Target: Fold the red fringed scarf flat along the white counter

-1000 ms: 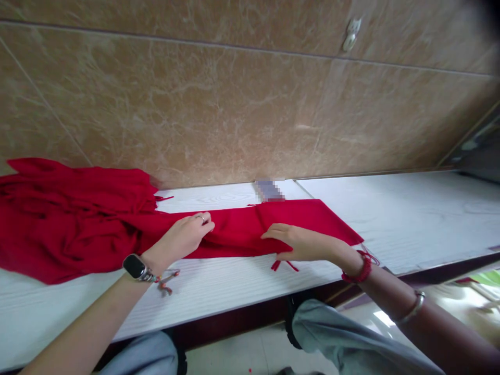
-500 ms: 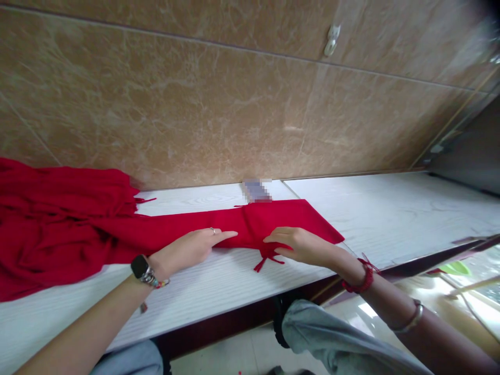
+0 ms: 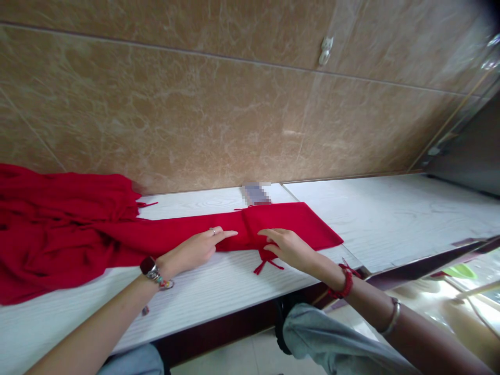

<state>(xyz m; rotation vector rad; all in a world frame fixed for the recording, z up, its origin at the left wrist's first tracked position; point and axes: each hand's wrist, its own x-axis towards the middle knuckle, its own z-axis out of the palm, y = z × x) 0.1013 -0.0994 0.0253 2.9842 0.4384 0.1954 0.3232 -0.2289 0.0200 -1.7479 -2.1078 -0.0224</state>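
A red scarf [image 3: 300, 221] with tasselled ends lies along the white surface, folded flat at its right end and bunched into loose folds at the left. My left hand [image 3: 199, 247] rests on the narrow flat stretch, index finger stretched out to the right; its lower fingers are partly hidden. Over the front edge of the folded end is my right hand [image 3: 287, 246], fingers extended and thumb apart, fingertips at the cloth. Red tassels [image 3: 267, 264] stick out below it onto the surface.
A blurred rectangular item [image 3: 257, 194] lies behind the scarf against the brown tiled wall [image 3: 195, 120]. The white surface [image 3: 390, 208] runs on to the right. Its front edge is close to my legs [image 3: 312, 333]. A green basin [image 3: 461, 271] shows at lower right.
My right hand has shifted slightly left along the folded end, its thumb and fingers a little further apart. The left hand stays nearly in place. The view has tilted slightly.
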